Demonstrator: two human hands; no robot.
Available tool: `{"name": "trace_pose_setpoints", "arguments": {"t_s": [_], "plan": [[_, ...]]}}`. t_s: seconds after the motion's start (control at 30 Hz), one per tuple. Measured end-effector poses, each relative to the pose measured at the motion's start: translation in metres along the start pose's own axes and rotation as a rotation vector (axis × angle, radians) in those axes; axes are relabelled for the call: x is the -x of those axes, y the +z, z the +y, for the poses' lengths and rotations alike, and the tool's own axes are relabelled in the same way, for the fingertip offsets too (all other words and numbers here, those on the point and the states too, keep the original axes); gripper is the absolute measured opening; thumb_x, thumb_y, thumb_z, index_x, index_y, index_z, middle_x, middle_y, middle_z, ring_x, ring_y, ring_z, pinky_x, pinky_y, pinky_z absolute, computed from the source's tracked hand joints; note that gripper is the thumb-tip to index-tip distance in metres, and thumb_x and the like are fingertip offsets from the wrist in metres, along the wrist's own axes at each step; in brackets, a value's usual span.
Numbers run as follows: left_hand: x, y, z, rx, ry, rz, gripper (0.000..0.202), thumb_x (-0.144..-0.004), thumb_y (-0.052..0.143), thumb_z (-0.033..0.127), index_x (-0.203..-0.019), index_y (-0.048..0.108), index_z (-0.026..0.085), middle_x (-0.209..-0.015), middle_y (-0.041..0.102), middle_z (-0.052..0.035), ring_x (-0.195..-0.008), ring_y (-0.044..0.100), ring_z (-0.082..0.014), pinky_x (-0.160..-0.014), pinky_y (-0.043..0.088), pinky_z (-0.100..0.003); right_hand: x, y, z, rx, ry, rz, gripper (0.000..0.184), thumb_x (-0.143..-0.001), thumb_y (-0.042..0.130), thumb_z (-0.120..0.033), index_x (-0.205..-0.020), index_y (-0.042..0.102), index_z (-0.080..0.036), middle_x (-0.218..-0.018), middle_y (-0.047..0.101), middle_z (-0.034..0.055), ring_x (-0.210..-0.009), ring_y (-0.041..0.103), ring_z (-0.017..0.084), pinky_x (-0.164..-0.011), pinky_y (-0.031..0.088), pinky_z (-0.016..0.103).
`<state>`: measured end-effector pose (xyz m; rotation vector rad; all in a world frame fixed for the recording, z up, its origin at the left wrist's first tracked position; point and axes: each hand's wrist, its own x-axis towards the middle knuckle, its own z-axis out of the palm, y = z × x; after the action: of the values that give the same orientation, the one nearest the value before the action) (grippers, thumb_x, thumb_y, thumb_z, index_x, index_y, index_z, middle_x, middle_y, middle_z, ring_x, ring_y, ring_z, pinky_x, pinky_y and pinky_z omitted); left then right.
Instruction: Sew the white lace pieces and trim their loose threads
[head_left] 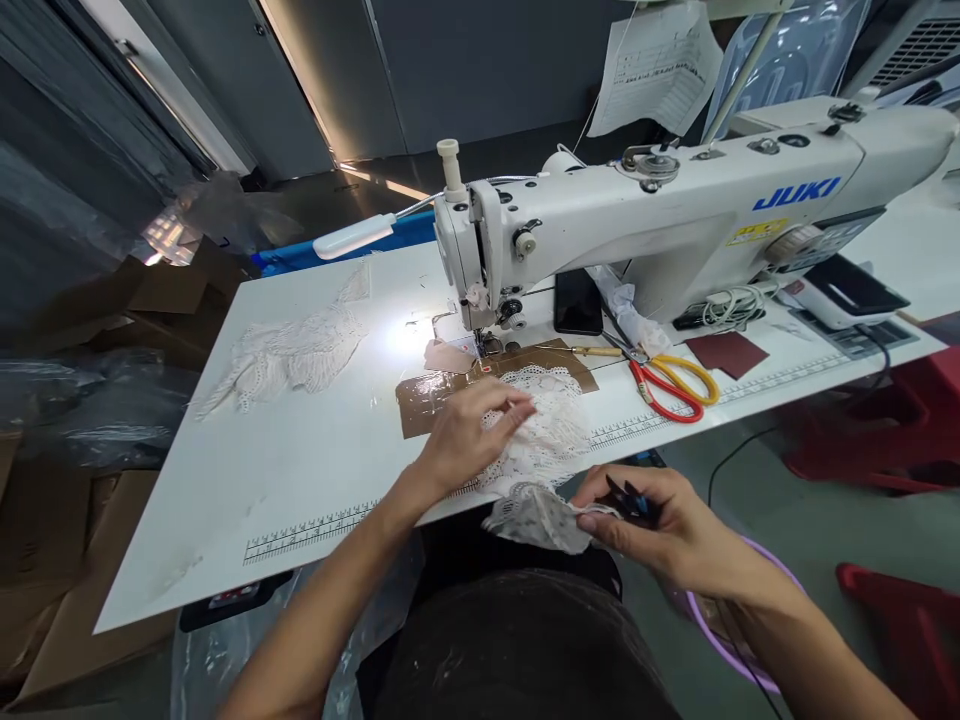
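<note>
A piece of white lace fabric (pixel 551 425) lies by the sewing machine's needle and hangs over the table's front edge. Above its left part is my left hand (pixel 476 425), thumb and index fingertips drawn together; anything between them is too small to make out. My right hand (pixel 649 515), in front of the table edge, pinches the hanging end of the lace between thumb and fingers. Dark thread snips (pixel 631 502) sit in the same hand. The JUKI sewing machine (pixel 600 220) stands behind, its presser foot (pixel 489 345) beyond the lace on a brown plate (pixel 420 405).
Red-and-yellow scissors (pixel 671 385), a wooden-handled awl (pixel 596 351) and a black phone (pixel 577 303) lie right of the needle. Another lace piece (pixel 300 350) is at the table's left. A dark red swatch (pixel 727 353) lies farther right. Red stools (pixel 885 430) stand beyond the front edge.
</note>
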<state>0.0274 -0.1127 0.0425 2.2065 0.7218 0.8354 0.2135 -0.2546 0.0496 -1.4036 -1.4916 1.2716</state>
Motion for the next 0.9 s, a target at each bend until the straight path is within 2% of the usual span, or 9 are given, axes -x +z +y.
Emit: {"name": "trace_pose_setpoints", "arguments": {"t_s": [0.07,0.13,0.3,0.4,0.63,0.8,0.9], "plan": [[-0.017,0.008,-0.015,-0.155,-0.099,0.014,0.019,-0.093,0.059,0.030,-0.095,0.071,0.016,-0.093,0.069,-0.0077,-0.084,0.065,-0.0198,-0.079,0.053,-0.036,-0.001,-0.002,0.001,0.004,-0.005,-0.055,0.017,-0.092,0.062,-0.033,-0.089,0.072,-0.020,-0.080,0.066,0.0028,-0.072,0.056,0.014,-0.066,0.046,0.025],[-0.024,0.018,-0.027,-0.238,-0.130,-0.023,0.020,-0.092,0.059,0.031,-0.092,0.070,0.015,-0.094,0.065,-0.0083,-0.087,0.063,-0.0216,-0.081,0.052,-0.038,0.001,-0.002,0.002,-0.011,-0.019,-0.100,0.016,-0.093,0.060,-0.030,-0.096,0.073,-0.022,-0.088,0.068,0.0035,-0.078,0.059,0.015,-0.072,0.047,0.025],[-0.015,0.034,-0.040,-0.283,-0.040,-0.037,0.017,-0.087,0.066,0.027,-0.095,0.068,0.012,-0.102,0.061,-0.0104,-0.099,0.061,-0.0245,-0.089,0.050,-0.040,0.005,-0.001,0.006,-0.028,-0.012,-0.109,0.018,-0.094,0.059,-0.031,-0.097,0.074,-0.021,-0.088,0.069,0.0043,-0.078,0.060,0.014,-0.073,0.047,0.023],[-0.010,0.035,-0.041,-0.255,-0.023,-0.034,0.011,-0.087,0.065,0.025,-0.092,0.068,0.016,-0.105,0.062,-0.0087,-0.101,0.061,-0.0231,-0.092,0.049,-0.041,0.004,-0.001,0.008,-0.023,-0.035,-0.122,0.019,-0.095,0.059,-0.032,-0.096,0.075,-0.021,-0.087,0.069,0.0048,-0.076,0.060,0.014,-0.072,0.047,0.023],[-0.009,0.034,-0.037,-0.176,0.004,0.060,0.005,-0.084,0.067,0.018,-0.089,0.069,0.017,-0.105,0.063,-0.0077,-0.099,0.064,-0.0207,-0.090,0.052,-0.038,0.000,0.002,0.009,-0.027,-0.058,-0.125,0.020,-0.094,0.060,-0.034,-0.096,0.074,-0.020,-0.086,0.069,0.0045,-0.076,0.060,0.014,-0.071,0.047,0.024],[-0.008,0.035,-0.033,-0.226,0.064,0.112,0.005,-0.083,0.066,0.015,-0.085,0.070,0.018,-0.108,0.062,-0.0099,-0.104,0.062,-0.0239,-0.092,0.052,-0.043,-0.002,0.004,0.012,-0.017,-0.051,-0.089,0.020,-0.093,0.059,-0.033,-0.095,0.075,-0.019,-0.087,0.070,0.0052,-0.077,0.060,0.016,-0.073,0.048,0.025],[-0.011,0.034,-0.027,-0.162,0.034,0.128,0.005,-0.082,0.066,0.014,-0.080,0.068,0.018,-0.104,0.064,-0.0091,-0.100,0.063,-0.0232,-0.092,0.051,-0.044,-0.004,0.004,0.013,-0.009,-0.058,-0.088,0.020,-0.093,0.060,-0.033,-0.095,0.075,-0.019,-0.087,0.070,0.0049,-0.078,0.060,0.016,-0.074,0.049,0.026]]}}
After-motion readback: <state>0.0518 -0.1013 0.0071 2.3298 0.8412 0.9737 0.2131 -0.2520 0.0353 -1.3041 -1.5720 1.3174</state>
